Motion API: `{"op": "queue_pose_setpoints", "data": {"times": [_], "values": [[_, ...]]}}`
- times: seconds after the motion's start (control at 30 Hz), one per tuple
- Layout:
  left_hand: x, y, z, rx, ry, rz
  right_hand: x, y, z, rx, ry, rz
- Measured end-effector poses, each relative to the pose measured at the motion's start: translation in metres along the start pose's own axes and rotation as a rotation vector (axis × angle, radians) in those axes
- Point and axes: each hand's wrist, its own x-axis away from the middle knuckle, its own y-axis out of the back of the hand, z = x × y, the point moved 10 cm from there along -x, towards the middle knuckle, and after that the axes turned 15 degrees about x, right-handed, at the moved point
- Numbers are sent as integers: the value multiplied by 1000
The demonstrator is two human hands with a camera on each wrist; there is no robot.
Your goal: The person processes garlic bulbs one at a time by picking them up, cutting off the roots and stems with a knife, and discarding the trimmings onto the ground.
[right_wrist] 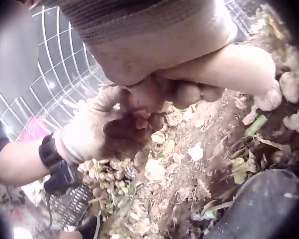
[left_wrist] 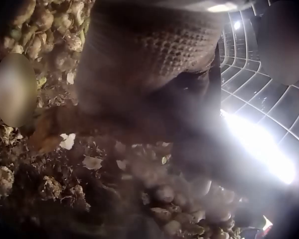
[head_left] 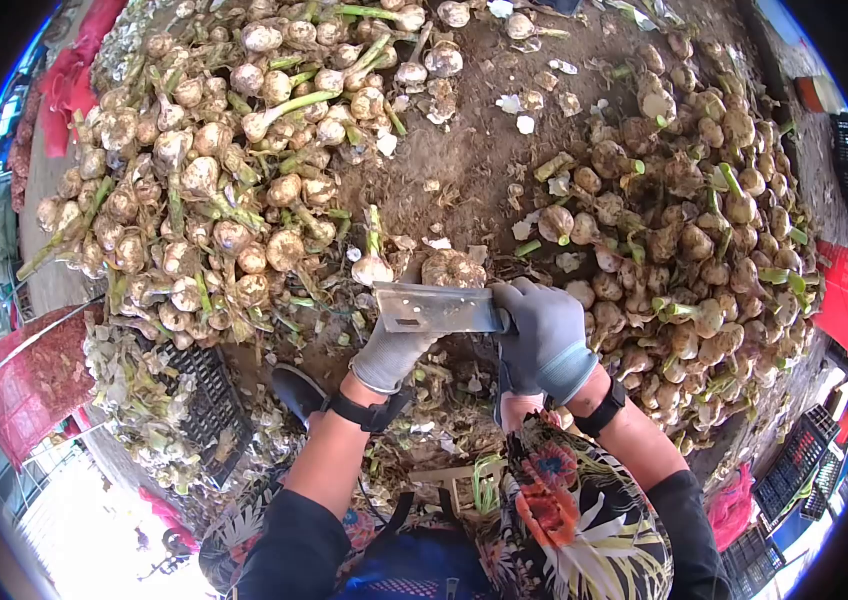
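The knife [head_left: 434, 308] lies across the centre of the head view, its flat face showing and its blade pointing left. The gloved right hand [head_left: 546, 338] grips the handle. The gloved left hand [head_left: 389, 355] is just below the blade, its fingers hidden behind it; whether they hold anything I cannot tell. Handling the knife well calls, I judge, for a firm grip on the handle, an edge turned away from the hidden fingers, and slow, short strokes.

A garlic bulb [head_left: 372, 270] with its stem up is just beside the blade's left end, and a brown lump [head_left: 454, 266] shows just above it. Farther out, one heap [head_left: 199, 205] of garlic fills the upper left and another heap [head_left: 684, 235] the right, with littered ground [head_left: 474, 150] between. A black crate [head_left: 224, 405] sits at lower left.
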Motion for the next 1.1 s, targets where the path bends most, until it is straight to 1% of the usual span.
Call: {"op": "queue_pose_setpoints", "data": {"times": [0.07,0.13,0.2,0.23,0.3,0.33,0.4,0.43,0.47,0.57,0.6,0.67,0.8,0.87,0.9,0.93,0.97,1.0,1.03,1.1], "values": [[2,6,3,46,1,23,-2,-1,2,51,43,-10],[4,8,0,92,3,44,-3,-4,1,27,41,-2],[5,-7,-11,115,-27,170,-2,-5,4,4,42,12],[5,-6,-11,116,-24,166,2,-5,7,-12,28,24],[1,-1,-12,-68,-52,98,3,-4,8,-23,16,33],[-1,-4,-14,-157,-29,58,2,-5,7,-33,15,41],[0,-2,-17,-183,-13,34,4,-10,6,-48,7,57],[3,2,-15,-207,4,9,5,-9,8,-70,36,20],[7,-7,-19,7,-58,106,5,-7,10,-91,68,-20],[11,-18,-24,3,-76,143,3,-10,4,-85,41,-13],[13,-20,-25,-2,-67,142,2,-10,3,-92,33,-12],[17,-23,-32,-109,-135,133,0,-4,9,-32,106,-56],[13,-21,-28,-183,-105,105,-2,-20,4,-62,122,-49],[13,-26,-37,-276,-194,120,-1,-24,2,-90,129,-84],[14,-27,-42,-277,-189,116,-1,-22,2,-106,146,-119],[12,-29,-35,-246,11,116,-4,-20,3,-93,162,-90],[16,-30,-20,-212,216,114,-7,-25,-11,-95,155,-87],[32,-62,-10,167,180,360,-13,-49,-59,-65,-102,54],[42,-82,-8,-253,156,459,-7,-71,-95,-40,-354,195],[43,-83,-11,-17,6,296,8,-48,-84,-114,-282,-67]]}}
